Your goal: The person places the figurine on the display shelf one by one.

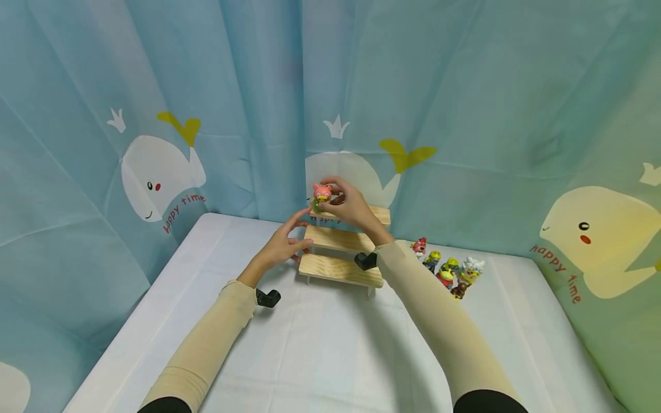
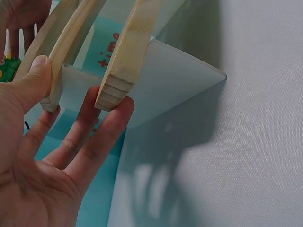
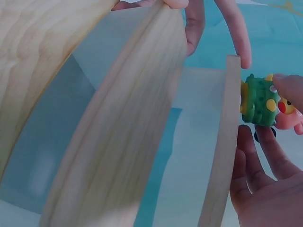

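My right hand pinches a small toy figurine between thumb and fingers, at the left end of the top step of a three-step wooden display stand. The figurine has a pink head with a yellow muzzle; its green body with yellow spots stands against the top board in the right wrist view. At the stand's left end my left hand grips the board ends. In the left wrist view its thumb lies on one board and its fingertips touch the end of another.
Several small figurines stand grouped on the white-covered table, right of the stand. A blue-green curtain printed with whales hangs close behind the stand. Pale side supports hold up the boards.
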The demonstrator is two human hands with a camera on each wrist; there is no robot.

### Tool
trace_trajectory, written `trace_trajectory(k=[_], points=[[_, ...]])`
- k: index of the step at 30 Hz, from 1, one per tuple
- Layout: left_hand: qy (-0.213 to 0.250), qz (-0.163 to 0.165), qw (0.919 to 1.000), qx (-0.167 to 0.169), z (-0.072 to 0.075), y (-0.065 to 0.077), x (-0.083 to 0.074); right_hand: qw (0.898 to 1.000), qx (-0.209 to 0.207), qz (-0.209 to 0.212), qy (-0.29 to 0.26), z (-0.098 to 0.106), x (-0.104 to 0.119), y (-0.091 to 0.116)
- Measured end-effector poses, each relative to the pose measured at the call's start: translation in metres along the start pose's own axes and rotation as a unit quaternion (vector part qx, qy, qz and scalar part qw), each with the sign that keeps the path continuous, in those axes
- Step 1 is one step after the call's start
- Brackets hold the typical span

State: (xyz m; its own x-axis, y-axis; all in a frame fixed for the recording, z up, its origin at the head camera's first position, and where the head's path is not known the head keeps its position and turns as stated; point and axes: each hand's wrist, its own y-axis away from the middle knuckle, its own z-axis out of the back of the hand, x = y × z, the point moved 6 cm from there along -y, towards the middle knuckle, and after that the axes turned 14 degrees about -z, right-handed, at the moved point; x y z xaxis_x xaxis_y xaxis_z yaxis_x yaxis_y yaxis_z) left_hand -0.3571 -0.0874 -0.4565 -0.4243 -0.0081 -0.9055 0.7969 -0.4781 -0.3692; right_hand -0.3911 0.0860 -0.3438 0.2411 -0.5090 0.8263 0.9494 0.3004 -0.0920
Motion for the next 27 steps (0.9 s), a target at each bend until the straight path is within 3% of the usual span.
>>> trace_trajectory(k=[9, 15, 21, 27], points=[[-0.001, 0.003, 1.0000, 0.000, 0.000, -0.001, 0.001, 0.999, 0.025, 0.002, 0.033, 0.017, 0.000, 0.016], [-0.004, 0.000, 1.0000, -0.001, -0.001, -0.001, 0.002, 0.997, 0.028, 0.010, 0.064, 0.037, -0.006, 0.038], [-0.007, 0.000, 1.0000, -0.002, 0.000, -0.002, 0.004, 0.998, 0.022, 0.015, 0.053, 0.059, -0.016, 0.064], [-0.014, 0.004, 0.9999, -0.004, 0.001, -0.003, 0.006, 0.997, 0.008, 0.027, 0.076, 0.080, -0.029, 0.091]])
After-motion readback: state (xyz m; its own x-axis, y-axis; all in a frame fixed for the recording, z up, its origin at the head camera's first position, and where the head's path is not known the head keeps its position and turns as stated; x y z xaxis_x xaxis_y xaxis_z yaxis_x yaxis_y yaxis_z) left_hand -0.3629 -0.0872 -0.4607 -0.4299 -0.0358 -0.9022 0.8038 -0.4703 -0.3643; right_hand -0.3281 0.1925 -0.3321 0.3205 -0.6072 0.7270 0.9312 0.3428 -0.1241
